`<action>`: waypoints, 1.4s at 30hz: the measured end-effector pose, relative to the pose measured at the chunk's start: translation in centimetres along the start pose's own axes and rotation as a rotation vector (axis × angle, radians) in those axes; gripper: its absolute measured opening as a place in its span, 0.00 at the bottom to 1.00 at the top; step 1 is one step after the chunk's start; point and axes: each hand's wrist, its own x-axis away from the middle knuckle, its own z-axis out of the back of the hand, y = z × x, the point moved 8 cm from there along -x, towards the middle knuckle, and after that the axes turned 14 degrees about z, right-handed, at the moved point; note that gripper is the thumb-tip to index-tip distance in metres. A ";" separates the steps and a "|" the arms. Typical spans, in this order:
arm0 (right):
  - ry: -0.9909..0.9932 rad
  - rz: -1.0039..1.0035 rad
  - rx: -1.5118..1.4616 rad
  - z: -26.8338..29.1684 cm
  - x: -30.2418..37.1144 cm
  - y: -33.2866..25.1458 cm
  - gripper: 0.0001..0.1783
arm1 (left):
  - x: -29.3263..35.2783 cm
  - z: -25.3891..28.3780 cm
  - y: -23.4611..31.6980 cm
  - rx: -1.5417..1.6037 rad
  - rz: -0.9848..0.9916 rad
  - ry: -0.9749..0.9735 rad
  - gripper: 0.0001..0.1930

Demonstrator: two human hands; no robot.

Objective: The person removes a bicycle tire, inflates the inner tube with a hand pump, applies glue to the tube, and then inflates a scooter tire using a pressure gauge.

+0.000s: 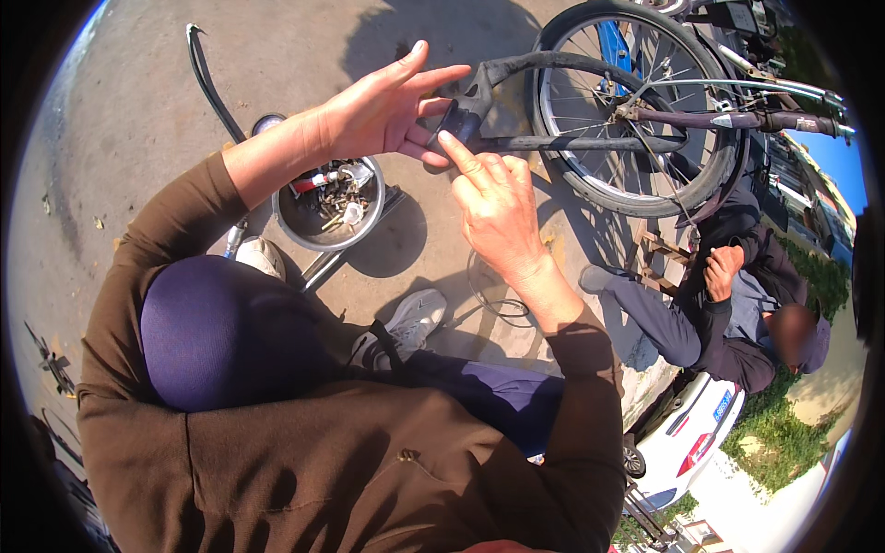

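Tube [562, 144] loops from the hands across the bicycle wheel [636, 206]. Left hand [373, 115] is spread, fingers apart, a black stretch at their tips; the right hand [502, 207] sets its index finger there, but whether its curled fingers grip anything I cannot tell. Best support that stretch flat and press evenly.

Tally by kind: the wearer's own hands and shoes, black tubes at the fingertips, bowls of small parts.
Hands, left hand and right hand: 2
Shoes, left shoe and right shoe: 2
Black tube: 1
Bowl: 1
Total: 6
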 end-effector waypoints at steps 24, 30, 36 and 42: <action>0.034 0.016 -0.018 0.5 -0.1 0.2 0.02 | -0.2 0.5 -0.3 0.016 0.023 -0.010 0.45; 0.015 -0.023 -0.058 0.4 0.1 0.8 0.04 | -0.2 0.7 0.0 0.024 0.016 -0.005 0.45; 0.001 0.006 -0.006 0.2 -0.8 1.9 0.02 | -0.1 0.5 -0.1 0.014 0.029 -0.004 0.45; -0.004 0.008 -0.025 -0.1 -0.9 1.8 0.02 | -0.3 0.5 -0.7 0.026 0.040 -0.024 0.45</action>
